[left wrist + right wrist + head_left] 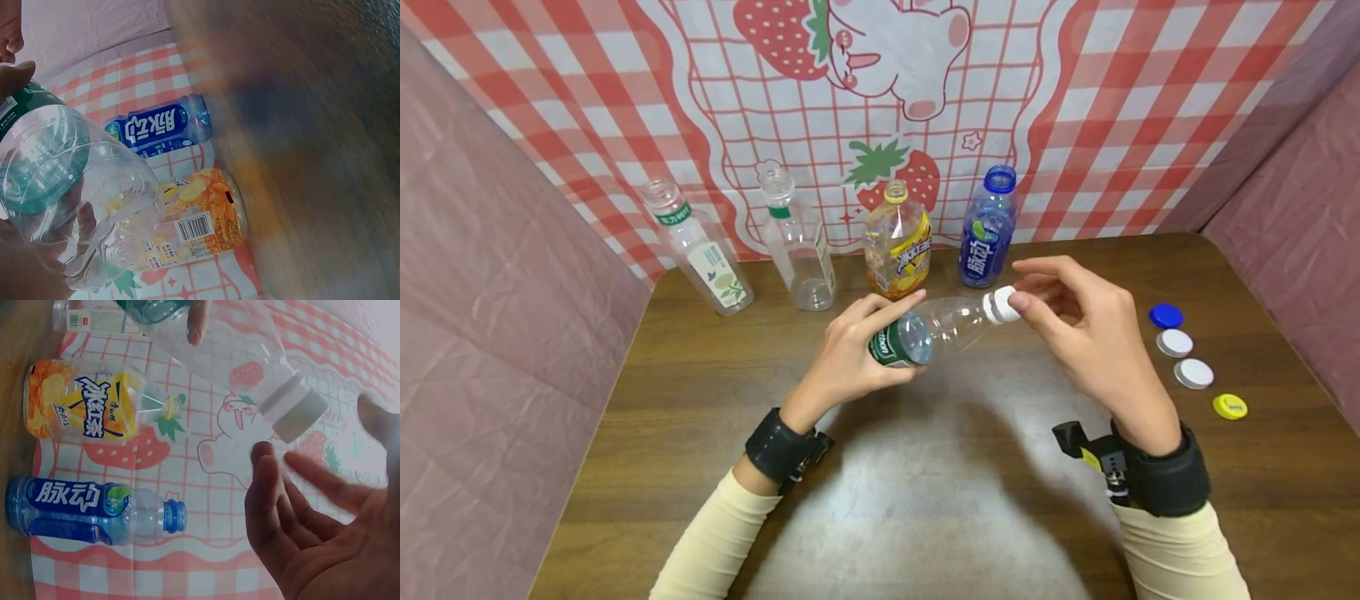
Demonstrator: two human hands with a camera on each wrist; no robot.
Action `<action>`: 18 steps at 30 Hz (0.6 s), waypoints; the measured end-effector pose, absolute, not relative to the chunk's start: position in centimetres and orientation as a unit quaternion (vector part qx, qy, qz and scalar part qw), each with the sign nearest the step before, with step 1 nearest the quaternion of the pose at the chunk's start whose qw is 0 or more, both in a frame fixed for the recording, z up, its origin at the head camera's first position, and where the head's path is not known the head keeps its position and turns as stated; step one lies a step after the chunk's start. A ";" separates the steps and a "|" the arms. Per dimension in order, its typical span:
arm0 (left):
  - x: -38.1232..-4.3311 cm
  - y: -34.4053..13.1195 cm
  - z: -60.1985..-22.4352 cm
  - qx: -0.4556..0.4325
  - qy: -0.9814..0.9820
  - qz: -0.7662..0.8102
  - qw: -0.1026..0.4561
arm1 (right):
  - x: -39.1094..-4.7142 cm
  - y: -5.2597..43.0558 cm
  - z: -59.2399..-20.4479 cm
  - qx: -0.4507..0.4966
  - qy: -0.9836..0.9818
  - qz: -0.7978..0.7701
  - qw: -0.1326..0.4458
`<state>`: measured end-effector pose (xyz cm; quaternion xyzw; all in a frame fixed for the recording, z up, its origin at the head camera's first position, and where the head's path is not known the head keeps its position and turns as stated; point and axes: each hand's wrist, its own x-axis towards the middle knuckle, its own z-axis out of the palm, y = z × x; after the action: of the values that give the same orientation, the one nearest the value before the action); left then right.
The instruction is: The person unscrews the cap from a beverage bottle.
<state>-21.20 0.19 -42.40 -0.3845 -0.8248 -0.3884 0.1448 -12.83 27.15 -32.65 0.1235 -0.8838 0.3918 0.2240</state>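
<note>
A clear plastic bottle with a dark green label lies tilted above the table, its white cap on the neck and pointing right. My left hand grips it round the labelled lower part, thumb and fingers on opposite sides. At the cap end is my right hand, thumb and fingers spread around the cap. The right wrist view shows gaps between these fingertips and the cap. In the left wrist view the clear bottle fills the left side, partly covering my left fingers.
Along the back stand uncapped bottles: two clear ones, a yellow-labelled tea bottle and a blue bottle. At the right lie a blue cap, two white caps and a yellow cap. A checked cloth hangs behind.
</note>
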 end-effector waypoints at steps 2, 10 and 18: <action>-21.2 0.2 -42.4 -0.385 -0.823 -0.389 0.150 | -12.8 27.0 -32.7 0.094 -0.888 0.399 0.209; -21.3 0.2 -42.4 -0.389 -0.826 -0.374 0.164 | -13.0 26.4 -33.0 0.092 -0.902 0.375 0.191; -21.5 0.1 -42.6 -0.389 -0.829 -0.366 0.165 | -12.9 27.3 -32.8 0.197 -0.896 0.331 0.221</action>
<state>-21.47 0.13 -42.65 -0.3890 -0.8290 -0.3665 0.1649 -12.95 27.26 -32.79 0.1968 -0.8959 0.3314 0.2210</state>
